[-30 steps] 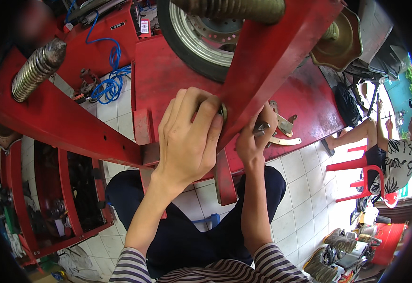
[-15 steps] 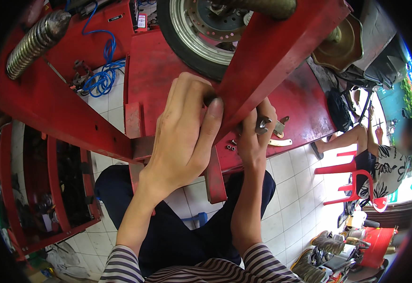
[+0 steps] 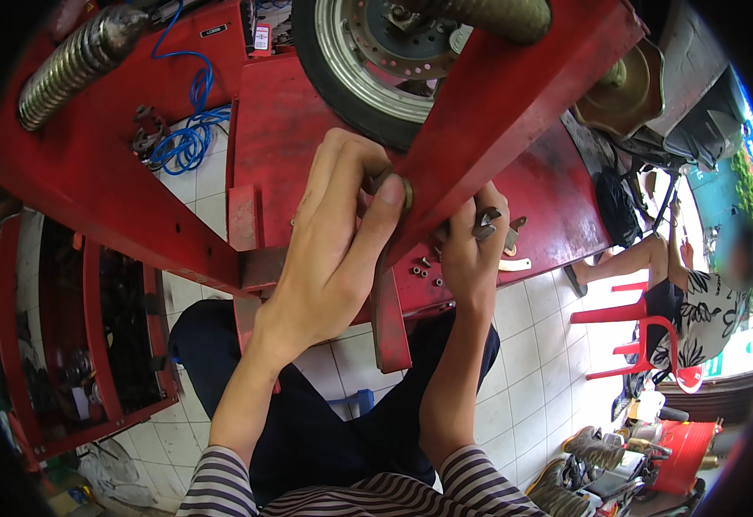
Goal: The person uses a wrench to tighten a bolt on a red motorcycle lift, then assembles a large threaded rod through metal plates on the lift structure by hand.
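Note:
My left hand [image 3: 333, 246] is closed beside the slanted red steel beam [image 3: 506, 112]. Its thumb presses on a small round brass-coloured metal piece [image 3: 407, 193] at the beam's near edge; the curled fingertips are hidden. On the beam's other side, my right hand [image 3: 471, 254] closes around an open-end wrench [image 3: 486, 222], whose forked jaw sticks out past the fingers. The rest of the wrench is hidden by the hand and beam. Several small nuts [image 3: 425, 273] lie on the red platform [image 3: 549, 211] between my hands. A metal bracket [image 3: 514, 263] rests beyond my right hand.
A motorcycle wheel [image 3: 368, 77] stands on the platform behind the beam. A second red beam [image 3: 126, 202] and a large threaded screw [image 3: 79, 69] are on the left, near a blue hose [image 3: 188, 146]. At right, a person sits on a red plastic chair [image 3: 652, 332].
My left thumb has shifted slightly, uncovering the edge of the round metal piece. The wrench jaw has turned a little in my right hand. The whole view has moved slightly.

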{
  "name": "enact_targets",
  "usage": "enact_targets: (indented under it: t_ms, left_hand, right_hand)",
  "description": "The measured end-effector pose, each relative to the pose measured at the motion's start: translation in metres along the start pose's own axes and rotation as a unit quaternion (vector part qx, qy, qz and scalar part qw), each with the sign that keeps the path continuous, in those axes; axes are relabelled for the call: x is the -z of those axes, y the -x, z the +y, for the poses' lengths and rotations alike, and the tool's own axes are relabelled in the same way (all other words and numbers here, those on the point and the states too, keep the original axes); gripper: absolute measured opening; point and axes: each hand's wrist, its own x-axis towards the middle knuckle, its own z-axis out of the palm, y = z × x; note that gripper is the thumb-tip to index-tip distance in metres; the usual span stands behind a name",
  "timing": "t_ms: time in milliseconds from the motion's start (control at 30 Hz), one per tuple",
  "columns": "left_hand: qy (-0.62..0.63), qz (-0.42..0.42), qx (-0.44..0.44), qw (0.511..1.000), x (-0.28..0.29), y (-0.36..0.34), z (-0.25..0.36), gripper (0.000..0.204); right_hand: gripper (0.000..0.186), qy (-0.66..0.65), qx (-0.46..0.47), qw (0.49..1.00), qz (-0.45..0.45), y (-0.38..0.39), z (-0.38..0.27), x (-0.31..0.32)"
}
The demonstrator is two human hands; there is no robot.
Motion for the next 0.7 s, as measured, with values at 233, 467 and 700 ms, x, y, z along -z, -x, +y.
enact_targets:
  t_ms: [233, 467, 700]
  left_hand:
    - [-0.036, -0.006, 0.034, 0.999, 0.005, -0.002, 0.009, 0.017]
    - [-0.094, -0.004, 0.029, 0.995, 0.007, 0.000, 0.015, 0.019]
    - [-0.110, 0.010, 0.028, 0.994, 0.013, 0.004, 0.018, 0.019]
  right_hand:
    - [0.021, 0.026, 0.006, 1.000, 0.000, 0.001, -0.003, 0.001]
    - [0.019, 0.031, 0.019, 0.999, 0.000, 0.001, 0.000, 0.003]
    - [0.019, 0.089, 0.081, 0.993, 0.013, 0.000, 0.000, 0.005]
